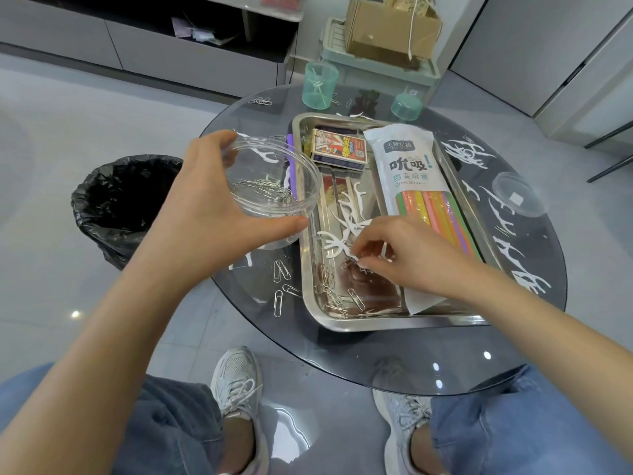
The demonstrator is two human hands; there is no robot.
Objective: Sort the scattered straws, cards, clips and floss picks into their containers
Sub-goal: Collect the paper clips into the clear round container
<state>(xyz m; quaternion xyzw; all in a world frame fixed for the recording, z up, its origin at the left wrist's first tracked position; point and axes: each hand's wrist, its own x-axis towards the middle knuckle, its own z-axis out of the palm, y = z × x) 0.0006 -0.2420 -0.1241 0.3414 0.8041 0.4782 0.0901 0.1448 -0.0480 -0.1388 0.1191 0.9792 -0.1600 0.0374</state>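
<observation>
My left hand [205,204] grips a clear round tub [274,186] with several paper clips in it, held above the table's left side. My right hand [407,255] reaches into the steel tray [310,269] and pinches a paper clip [349,262] among white floss picks [342,231]. More clips [334,293] lie in the tray's near end and on the glass [282,279]. A straw bag [421,197] with coloured straws lies along the tray's right side. A card box [339,147] sits at the tray's far end.
A green cup [320,84] holding a few floss picks and its green lid [406,106] stand at the table's far edge. A clear lid [518,197] lies at right among scattered floss picks [513,248]. A black-lined bin [116,200] stands left of the round glass table.
</observation>
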